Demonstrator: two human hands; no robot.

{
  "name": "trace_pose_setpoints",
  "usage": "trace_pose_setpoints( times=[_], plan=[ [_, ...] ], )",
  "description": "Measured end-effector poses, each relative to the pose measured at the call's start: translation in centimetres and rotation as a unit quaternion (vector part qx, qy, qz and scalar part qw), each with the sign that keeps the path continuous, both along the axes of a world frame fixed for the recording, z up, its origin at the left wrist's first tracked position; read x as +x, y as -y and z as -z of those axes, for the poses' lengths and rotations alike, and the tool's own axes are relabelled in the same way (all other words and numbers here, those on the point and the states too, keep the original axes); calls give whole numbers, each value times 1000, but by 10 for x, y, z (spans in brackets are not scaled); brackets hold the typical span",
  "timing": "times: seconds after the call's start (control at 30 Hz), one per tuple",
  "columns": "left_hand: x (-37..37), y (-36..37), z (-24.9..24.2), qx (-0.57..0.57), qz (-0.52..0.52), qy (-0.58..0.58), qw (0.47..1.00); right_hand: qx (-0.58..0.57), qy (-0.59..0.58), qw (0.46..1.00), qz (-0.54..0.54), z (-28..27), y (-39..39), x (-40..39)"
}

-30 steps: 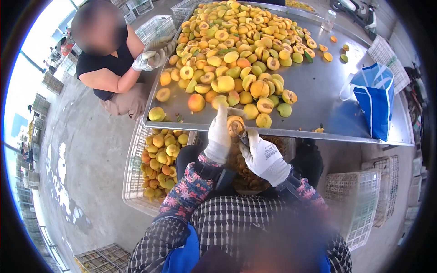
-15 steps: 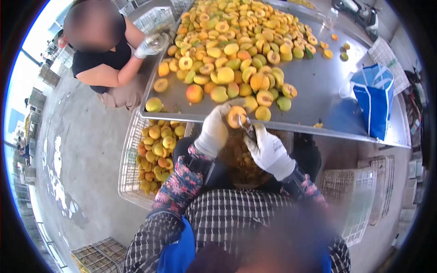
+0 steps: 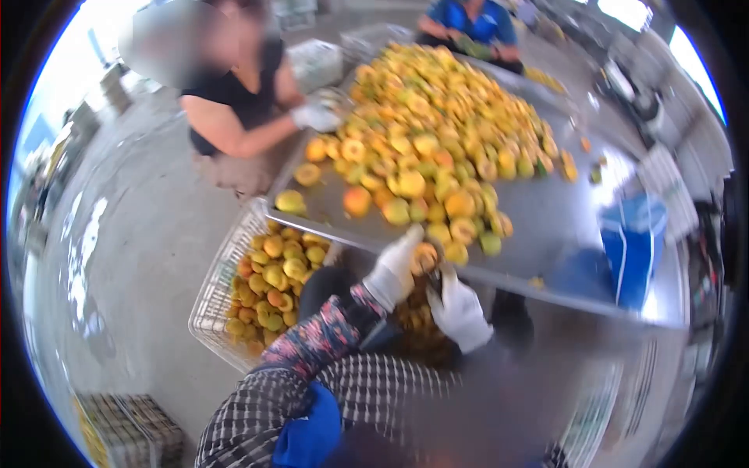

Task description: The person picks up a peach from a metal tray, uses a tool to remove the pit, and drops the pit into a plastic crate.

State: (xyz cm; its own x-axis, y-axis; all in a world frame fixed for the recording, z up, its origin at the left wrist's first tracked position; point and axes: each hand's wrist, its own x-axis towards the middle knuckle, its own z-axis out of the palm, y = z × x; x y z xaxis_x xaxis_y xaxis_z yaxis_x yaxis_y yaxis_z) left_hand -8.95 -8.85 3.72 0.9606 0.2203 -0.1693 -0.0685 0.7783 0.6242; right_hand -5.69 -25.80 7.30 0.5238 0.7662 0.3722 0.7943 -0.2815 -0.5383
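Note:
Gloved in white, my left hand (image 3: 396, 269) holds a halved orange-yellow fruit (image 3: 425, 258), cut face showing, just off the near edge of the metal table (image 3: 546, 292). My right hand (image 3: 460, 312), also in a white glove, is closed around a small dark tool (image 3: 437, 279) at the right side of that fruit; the tool is blurred. Beyond both hands a large heap of yellow and orange fruit (image 3: 437, 117), many of them halved, lies on the table. Below my hands, brownish pieces (image 3: 415, 312) are partly hidden by my arms.
A white basket (image 3: 211, 300) of whole fruit stands left of my knees. One person (image 3: 234, 117) with gloved hands works at the table's left side, another (image 3: 472, 23) at the far side. A blue bag (image 3: 633, 249) sits on the table's right; stacked crates (image 3: 133, 429) are lower left.
The view has swung and tilted, so the table appears lower and slanted, and the far person has come into view. Both hands still hold fruit and tool close together.

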Motion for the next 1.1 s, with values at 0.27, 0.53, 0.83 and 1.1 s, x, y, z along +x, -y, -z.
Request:
trace_pose_setpoints(
  times=[0.27, 0.53, 0.83, 1.1],
  plan=[
    [-20, 37, -30, -26, -84, -24, 996, 11, -28, 999, 16, -7, 8, -12],
    [-26, 25, -68, 308, -67, 63, 947, -171, -15, 985, -32, -9, 15, 13],
    [-13, 25, -49, -2, -106, -92, 990, -53, -64, 996, -38, -7, 5, 7],
    [-13, 21, -56, -88, -70, -61, 992, -90, -4, 995, -38, -11, 10, 15]
  ],
)
